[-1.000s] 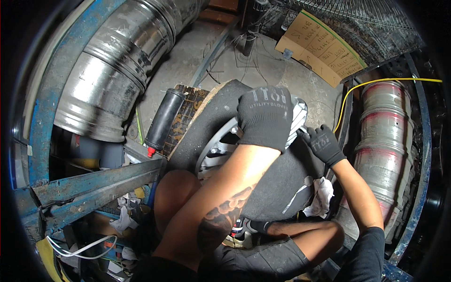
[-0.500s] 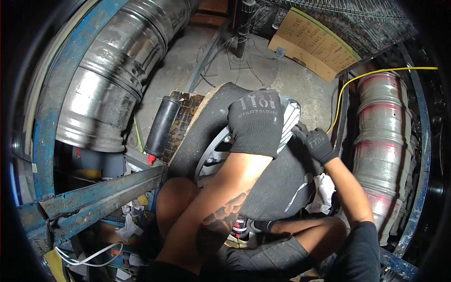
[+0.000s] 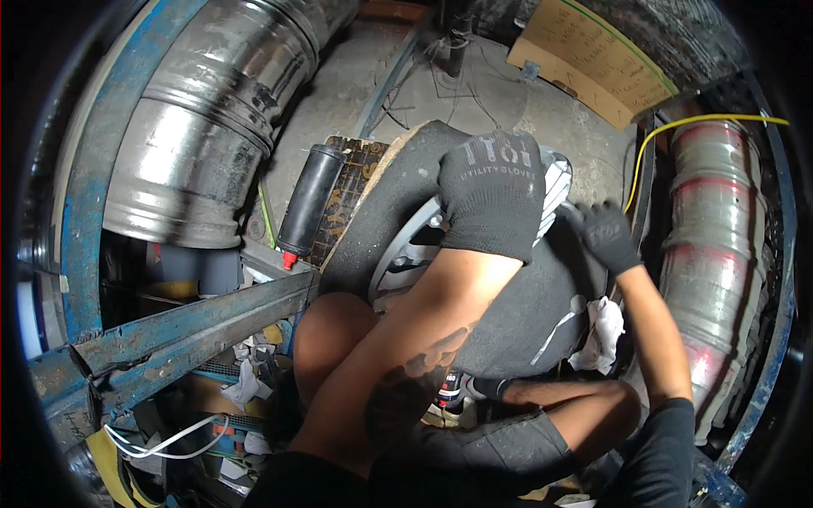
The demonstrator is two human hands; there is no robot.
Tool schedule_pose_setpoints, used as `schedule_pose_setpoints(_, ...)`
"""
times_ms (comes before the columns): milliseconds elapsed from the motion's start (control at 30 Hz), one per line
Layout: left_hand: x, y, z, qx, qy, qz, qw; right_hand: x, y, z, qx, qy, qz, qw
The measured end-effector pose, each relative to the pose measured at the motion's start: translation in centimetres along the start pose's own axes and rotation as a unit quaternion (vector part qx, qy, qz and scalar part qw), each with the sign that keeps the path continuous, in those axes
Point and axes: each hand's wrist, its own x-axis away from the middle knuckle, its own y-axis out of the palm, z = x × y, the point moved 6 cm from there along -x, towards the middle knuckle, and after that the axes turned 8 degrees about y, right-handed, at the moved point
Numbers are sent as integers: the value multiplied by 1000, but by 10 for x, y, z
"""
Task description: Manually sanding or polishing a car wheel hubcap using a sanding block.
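left hand (image 3: 491, 190): in a black knit glove, back turned up, over the middle of the silver wheel and covering much of it
left fingers: hidden beneath the glove's back, so i cannot tell whether they are grasping or released
right hand (image 3: 605, 237): gloved in black as well, at the right edge of the wheel
right fingers: somewhat bent and pointing toward the wheel's edge; too dark to tell whether they grasp anything
wheel (image 3: 555, 195): silver, spoked, lying on the dark grey rounded body (image 3: 508, 317) in front of the person, showing on both sides of the left hand
dark grey body: broad and dull, with a pale streak on its lower right
white rag (image 3: 603, 336): crumpled, just beside the dark body's lower right edge
black cylinder (image 3: 312, 199): red-tipped, left of the wheel, next to a patterned board (image 3: 356, 169)
metal stacks: shiny silver stack (image 3: 195, 127) at upper left, red-marked stack (image 3: 710, 220) at right
yellow cable (image 3: 646, 157): curving near the red-marked stack
cardboard (image 3: 593, 63): handwritten on, at upper right
blue bar (image 3: 186, 334): scuffed, running in from the left
white cable (image 3: 169, 442): looped, at lower left
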Motion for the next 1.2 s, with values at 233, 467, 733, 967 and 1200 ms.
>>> schedule_pose_setpoints(233, 11, -19, 13, -85, 55, 110, 989, 2, 8, 1, -158, -23, 2, 987)
schedule_pose_setpoints(467, 23, -23, -21, -102, -37, 20, 994, -9, -38, -3, 11, 9, 2, 1000)
schedule_pose_setpoints(733, 28, -12, -28, -94, -11, 52, 994, 26, -48, -36, -117, 122, 9, 986)
schedule_pose_setpoints(967, 27, -22, -12, -108, 33, 98, 989, -18, -16, -17, -68, 70, -51, 994)
schedule_pose_setpoints(1200, 10, -21, -8, -21, -37, 12, 999, -1, -16, -41, -539, 356, -7, 763)
